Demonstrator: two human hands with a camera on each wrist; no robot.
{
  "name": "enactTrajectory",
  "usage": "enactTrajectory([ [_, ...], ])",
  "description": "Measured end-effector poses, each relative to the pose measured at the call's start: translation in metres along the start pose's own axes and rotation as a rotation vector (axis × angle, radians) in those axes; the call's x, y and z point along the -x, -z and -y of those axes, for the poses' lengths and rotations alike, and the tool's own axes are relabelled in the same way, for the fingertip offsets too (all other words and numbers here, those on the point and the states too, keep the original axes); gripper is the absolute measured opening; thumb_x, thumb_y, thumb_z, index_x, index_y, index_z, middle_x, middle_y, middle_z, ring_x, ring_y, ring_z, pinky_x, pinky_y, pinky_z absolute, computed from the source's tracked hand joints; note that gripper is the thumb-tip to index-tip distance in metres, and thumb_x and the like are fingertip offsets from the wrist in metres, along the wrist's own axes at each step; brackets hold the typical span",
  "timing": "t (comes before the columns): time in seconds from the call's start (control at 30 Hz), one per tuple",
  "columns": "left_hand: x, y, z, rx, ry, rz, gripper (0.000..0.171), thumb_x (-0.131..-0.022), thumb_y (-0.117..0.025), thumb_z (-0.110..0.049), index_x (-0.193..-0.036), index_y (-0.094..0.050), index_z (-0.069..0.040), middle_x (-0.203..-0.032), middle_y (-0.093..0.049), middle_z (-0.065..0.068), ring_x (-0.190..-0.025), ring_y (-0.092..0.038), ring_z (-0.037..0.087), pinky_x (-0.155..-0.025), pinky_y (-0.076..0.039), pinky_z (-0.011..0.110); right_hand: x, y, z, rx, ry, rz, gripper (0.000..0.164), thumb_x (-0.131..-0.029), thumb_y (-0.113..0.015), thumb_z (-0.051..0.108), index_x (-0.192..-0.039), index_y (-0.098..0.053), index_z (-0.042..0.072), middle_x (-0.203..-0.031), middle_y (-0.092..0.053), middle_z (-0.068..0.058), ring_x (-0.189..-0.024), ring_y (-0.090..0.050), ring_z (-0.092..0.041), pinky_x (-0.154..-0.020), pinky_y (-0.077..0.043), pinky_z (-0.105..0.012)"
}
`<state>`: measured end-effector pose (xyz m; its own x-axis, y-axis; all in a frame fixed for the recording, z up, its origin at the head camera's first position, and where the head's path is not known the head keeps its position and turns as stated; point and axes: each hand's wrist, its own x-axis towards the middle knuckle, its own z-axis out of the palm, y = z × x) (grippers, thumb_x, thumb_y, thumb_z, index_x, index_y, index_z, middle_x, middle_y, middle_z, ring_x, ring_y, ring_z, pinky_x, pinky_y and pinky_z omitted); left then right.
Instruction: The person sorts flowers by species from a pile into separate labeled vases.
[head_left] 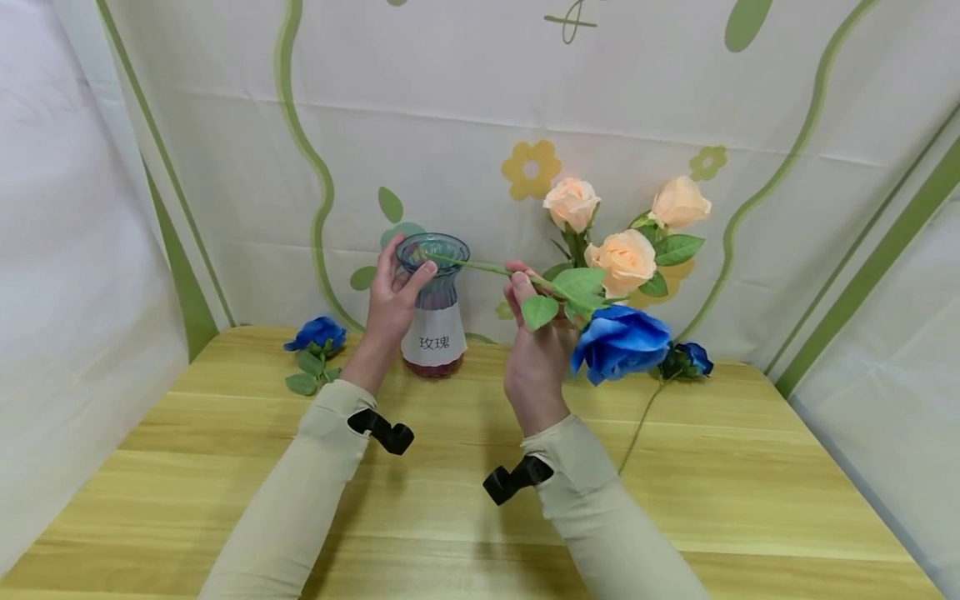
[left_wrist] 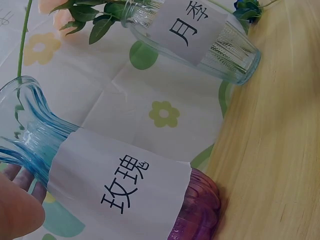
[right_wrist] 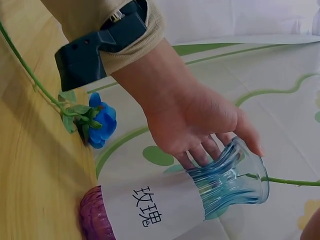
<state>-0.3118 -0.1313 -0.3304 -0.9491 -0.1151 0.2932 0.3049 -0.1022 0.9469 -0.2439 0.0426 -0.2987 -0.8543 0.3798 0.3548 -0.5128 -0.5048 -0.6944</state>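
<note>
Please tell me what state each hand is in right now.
Left hand: holding the flared blue and purple glass vase near its top.
Right hand: holding the blue rose with green leaves by its stem.

Glossy, fluted glass in the gripped vase (head_left: pixel 442 293), matt paper on its label (head_left: pixel 447 322); smooth, low-sheen wood grain across the table (head_left: pixel 435 508); cloth-like finish on the held blue rose (head_left: pixel 622 342); creased cloth along the backdrop (head_left: pixel 420 158).

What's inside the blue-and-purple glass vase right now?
In the mouth of the vase shows the end of a thin green stem from a big blue rose. The white paper label around its middle hides anything behind it.
</note>
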Motion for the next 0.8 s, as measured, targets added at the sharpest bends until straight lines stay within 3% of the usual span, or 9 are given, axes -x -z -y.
enactTrajectory([
  [0.27, 0.000, 0.000, 0.001, 0.008, 0.002, -0.007, 0.080, -0.103, -0.068, -0.032, -0.169, -0.025, -0.027, -0.178, -0.023, -0.002, -0.161, -0.032, 0.029, -0.131, -0.030, 0.049, -0.011, -0.007, -0.010, 0.025, 0.022, 0.016, 0.009, -0.097, -0.076, 0.007, -0.103, -0.078, 0.001, -0.103, -0.083, -0.002, -0.116, -0.073, -0.025, -0.105, -0.059, -0.041],
  [0.43, -0.001, -0.001, 0.003, 0.004, 0.015, 0.002, 0.081, -0.102, -0.069, -0.034, -0.169, -0.024, -0.028, -0.178, -0.022, -0.002, -0.161, -0.034, 0.028, -0.131, -0.030, 0.048, -0.016, -0.012, -0.014, -0.016, 0.084, -0.034, 0.004, -0.093, -0.080, 0.002, -0.095, -0.077, 0.001, -0.095, -0.083, -0.006, -0.101, -0.079, -0.026, -0.097, -0.063, -0.041],
  [0.63, 0.000, -0.001, 0.003, -0.010, 0.009, -0.007, 0.081, -0.102, -0.069, -0.036, -0.169, -0.024, -0.028, -0.178, -0.023, -0.002, -0.161, -0.034, 0.028, -0.131, -0.031, 0.049, -0.021, -0.014, -0.013, -0.013, 0.127, -0.082, 0.013, -0.090, -0.083, 0.001, -0.084, -0.073, 0.008, -0.091, -0.083, -0.009, -0.091, -0.081, -0.026, -0.091, -0.065, -0.040],
  [0.8, 0.000, 0.000, 0.002, -0.018, 0.011, -0.017, 0.081, -0.102, -0.070, -0.036, -0.169, -0.025, -0.029, -0.178, -0.024, -0.002, -0.161, -0.034, 0.028, -0.131, -0.031, 0.048, -0.024, -0.017, -0.013, -0.006, 0.125, -0.086, 0.011, -0.089, -0.084, 0.001, -0.086, -0.075, 0.006, -0.091, -0.083, -0.009, -0.091, -0.081, -0.027, -0.092, -0.065, -0.041],
])
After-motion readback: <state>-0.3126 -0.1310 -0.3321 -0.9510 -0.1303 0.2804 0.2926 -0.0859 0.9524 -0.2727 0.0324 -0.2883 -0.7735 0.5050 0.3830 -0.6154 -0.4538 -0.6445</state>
